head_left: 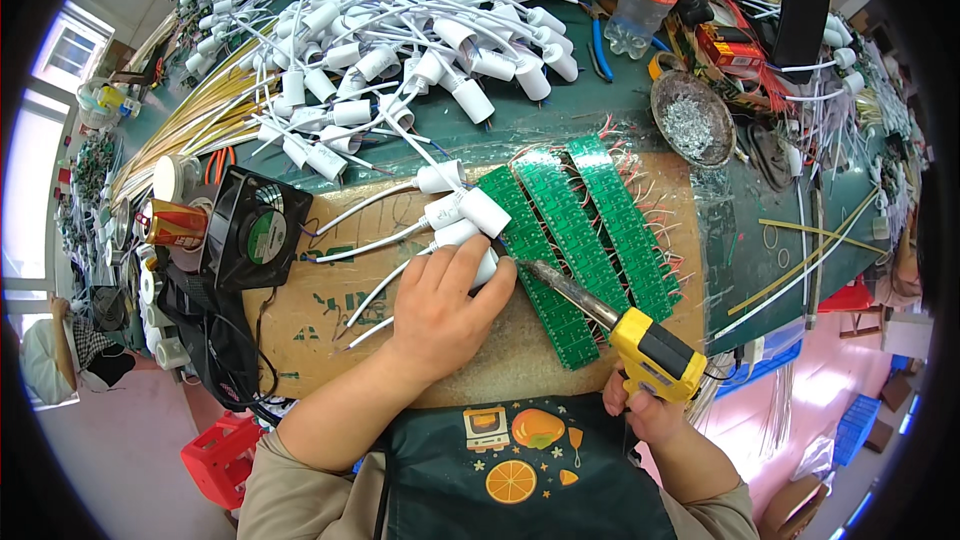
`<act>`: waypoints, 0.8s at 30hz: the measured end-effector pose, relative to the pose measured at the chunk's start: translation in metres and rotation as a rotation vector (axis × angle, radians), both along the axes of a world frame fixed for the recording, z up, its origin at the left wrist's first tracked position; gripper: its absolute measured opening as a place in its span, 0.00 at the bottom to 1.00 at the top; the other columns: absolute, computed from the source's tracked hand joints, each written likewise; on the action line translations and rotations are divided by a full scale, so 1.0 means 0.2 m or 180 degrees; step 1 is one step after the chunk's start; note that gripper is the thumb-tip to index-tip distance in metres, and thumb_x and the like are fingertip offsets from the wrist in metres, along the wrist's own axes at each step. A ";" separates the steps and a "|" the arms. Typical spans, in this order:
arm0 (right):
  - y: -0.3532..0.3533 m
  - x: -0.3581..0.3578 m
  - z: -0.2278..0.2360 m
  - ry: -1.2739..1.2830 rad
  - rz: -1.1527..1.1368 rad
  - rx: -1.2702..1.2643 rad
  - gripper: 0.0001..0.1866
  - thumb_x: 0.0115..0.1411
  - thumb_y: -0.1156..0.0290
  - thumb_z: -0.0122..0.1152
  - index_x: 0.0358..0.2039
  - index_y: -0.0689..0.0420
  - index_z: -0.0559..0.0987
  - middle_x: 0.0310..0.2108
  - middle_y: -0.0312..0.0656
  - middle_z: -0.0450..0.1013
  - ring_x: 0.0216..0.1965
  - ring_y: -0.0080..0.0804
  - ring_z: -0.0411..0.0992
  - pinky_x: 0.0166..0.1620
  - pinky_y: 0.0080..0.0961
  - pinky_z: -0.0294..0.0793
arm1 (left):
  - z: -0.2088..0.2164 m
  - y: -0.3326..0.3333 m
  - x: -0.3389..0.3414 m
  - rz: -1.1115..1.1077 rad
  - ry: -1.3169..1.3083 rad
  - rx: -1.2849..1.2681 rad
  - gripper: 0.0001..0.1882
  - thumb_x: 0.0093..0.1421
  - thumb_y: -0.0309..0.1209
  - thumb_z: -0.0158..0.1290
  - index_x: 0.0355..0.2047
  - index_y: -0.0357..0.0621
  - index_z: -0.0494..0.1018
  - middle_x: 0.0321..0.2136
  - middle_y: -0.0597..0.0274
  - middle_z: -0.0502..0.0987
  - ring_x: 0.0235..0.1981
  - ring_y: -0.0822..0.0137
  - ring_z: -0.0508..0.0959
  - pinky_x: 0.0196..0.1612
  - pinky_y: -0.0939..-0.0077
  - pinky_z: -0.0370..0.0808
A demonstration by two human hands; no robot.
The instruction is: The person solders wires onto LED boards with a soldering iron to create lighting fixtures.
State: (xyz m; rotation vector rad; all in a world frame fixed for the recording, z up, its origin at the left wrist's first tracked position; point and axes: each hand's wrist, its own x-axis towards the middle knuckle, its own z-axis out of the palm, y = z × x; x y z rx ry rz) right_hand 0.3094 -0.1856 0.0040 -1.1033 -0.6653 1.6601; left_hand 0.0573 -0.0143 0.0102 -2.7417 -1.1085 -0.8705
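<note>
White plastic sockets with white leads, four or so in a bunch, sit mid-board at the left hand; left fingers are curled over the nearest one, seemingly pinching it at its right end, exact contact partly hidden under the knuckles. Right hand is clenched round the handle of a yellow-and-black soldering gun. Key relation: the gun's metal nozzle runs up and left from the right hand, its tip just beside the left fingertips and the pinched socket; the socket lies up-left of the right hand, so left hand is far nearer. Socket's long axis is hard to read under the hand; its neighbours tilt, leads trailing down-left toward the black fan. Nozzle crosses above the leftmost of three green circuit strips, which lie slanted side by side right of the sockets, thin wires fringing the far-right edge. All this rests on a brown work board on the green desk. Beyond: big socket pile; metal dish of silvery bits, upper right.
</note>
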 end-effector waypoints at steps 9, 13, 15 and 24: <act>0.02 -0.01 0.01 0.0230 -0.0109 0.0447 0.36 0.59 0.50 0.70 0.57 0.61 0.69 0.31 0.40 0.71 0.32 0.29 0.70 0.35 0.28 0.73 | 0.00 -0.01 0.00 0.0019 0.0017 -0.0061 0.18 0.47 0.26 0.62 0.41 0.50 0.79 0.46 0.56 0.77 0.36 0.59 0.77 0.35 0.65 0.68; 0.05 -0.02 0.03 0.0279 -0.0117 0.0474 0.34 0.58 0.50 0.71 0.54 0.61 0.70 0.33 0.40 0.71 0.35 0.29 0.71 0.39 0.29 0.73 | 0.00 0.00 0.00 0.0051 -0.0023 -0.0061 0.18 0.47 0.26 0.62 0.41 0.50 0.80 0.46 0.56 0.77 0.40 0.57 0.78 0.39 0.63 0.68; 0.06 -0.03 0.03 0.0254 -0.0154 0.0498 0.33 0.58 0.51 0.72 0.53 0.61 0.71 0.33 0.40 0.71 0.34 0.29 0.71 0.38 0.29 0.73 | 0.01 -0.01 0.00 0.0063 -0.0024 -0.0054 0.18 0.47 0.26 0.63 0.41 0.50 0.80 0.47 0.57 0.77 0.41 0.57 0.77 0.40 0.63 0.68; 0.03 -0.01 -0.04 0.0232 -0.0290 0.0543 0.37 0.56 0.52 0.74 0.57 0.61 0.69 0.29 0.39 0.70 0.31 0.28 0.70 0.35 0.28 0.72 | 0.01 0.00 0.00 0.0142 -0.0160 -0.0062 0.18 0.46 0.27 0.64 0.40 0.52 0.81 0.46 0.61 0.76 0.43 0.58 0.77 0.42 0.63 0.69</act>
